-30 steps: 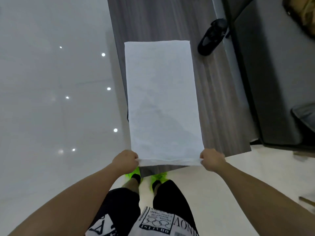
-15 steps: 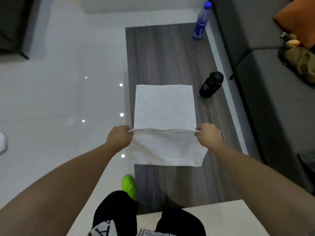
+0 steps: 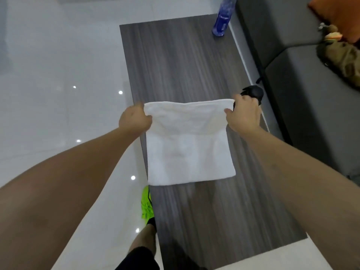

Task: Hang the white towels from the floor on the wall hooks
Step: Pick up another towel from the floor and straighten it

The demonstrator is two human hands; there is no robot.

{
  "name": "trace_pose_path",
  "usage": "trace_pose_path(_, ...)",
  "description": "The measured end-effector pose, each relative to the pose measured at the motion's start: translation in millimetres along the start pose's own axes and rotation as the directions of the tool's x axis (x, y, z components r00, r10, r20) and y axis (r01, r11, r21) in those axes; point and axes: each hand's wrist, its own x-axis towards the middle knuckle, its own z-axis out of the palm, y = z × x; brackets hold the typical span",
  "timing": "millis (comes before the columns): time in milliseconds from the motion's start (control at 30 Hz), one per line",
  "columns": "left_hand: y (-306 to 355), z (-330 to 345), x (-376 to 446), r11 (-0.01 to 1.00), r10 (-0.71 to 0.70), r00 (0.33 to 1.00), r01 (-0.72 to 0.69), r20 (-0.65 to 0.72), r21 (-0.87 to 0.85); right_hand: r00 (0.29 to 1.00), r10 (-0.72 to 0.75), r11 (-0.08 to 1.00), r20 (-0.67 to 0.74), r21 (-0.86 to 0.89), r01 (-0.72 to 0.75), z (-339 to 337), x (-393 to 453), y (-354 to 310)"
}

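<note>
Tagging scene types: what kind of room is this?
Probably a home living room: a grey sofa with an orange cushion beside a low dark wood-grain table, on glossy white floor tiles.

We have one head view: looks steeply down, forward along table (image 3: pixel 194 65), close over arms, wide-angle.

White towel (image 3: pixel 190 151) (folded double) over dark wood table (image 3: pixel 185 61), corners pinched by left hand (image 3: pixel 134 119) and right hand (image 3: pixel 243 115).
</note>
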Motion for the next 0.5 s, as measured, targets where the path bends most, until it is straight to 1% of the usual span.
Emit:
trace_pose_path(67,-16,26,-13,1.0,-0.001,0.995,0.003,0.095,-0.018,0.995,-0.008,0.999,0.1,0.043,0.004,25,-26,1)
trace_pose_path(133,-33,58,-34,1.0,0.005,0.981,0.001,0.196,-0.029,0.97,-0.022,0.998,0.242,0.065,0.007,57,-61,3)
trace_pose_path(233,-58,109,-76,0.999,0.012,0.954,-0.002,0.3,-0.035,0.89,-0.056,0.994,0.453,0.105,0.01,106,-115,5)
trace_pose_path(300,-72,139,-106,1.0,0.021,0.94,-0.015,0.339,-0.02,0.848,-0.087,0.994,0.523,0.107,0.036,134,-145,8)
trace_pose_path(367,-85,163,-128,0.992,0.096,0.94,-0.117,0.327,0.044,0.836,-0.138,0.99,0.53,0.088,0.108,157,-166,16)
trace_pose_path(400,-89,173,-136,0.973,0.166,0.932,-0.208,0.323,0.1,0.832,-0.176,0.984,0.527,0.081,0.157,166,-174,20)
trace_pose_path(467,-94,188,-147,0.888,0.337,0.887,-0.411,0.314,0.205,0.825,-0.281,0.956,0.49,0.067,0.286,181,-184,27)
trace_pose_path(500,-96,199,-152,0.838,0.408,0.861,-0.485,0.303,0.25,0.826,-0.326,0.94,0.459,0.064,0.335,190,-189,30)
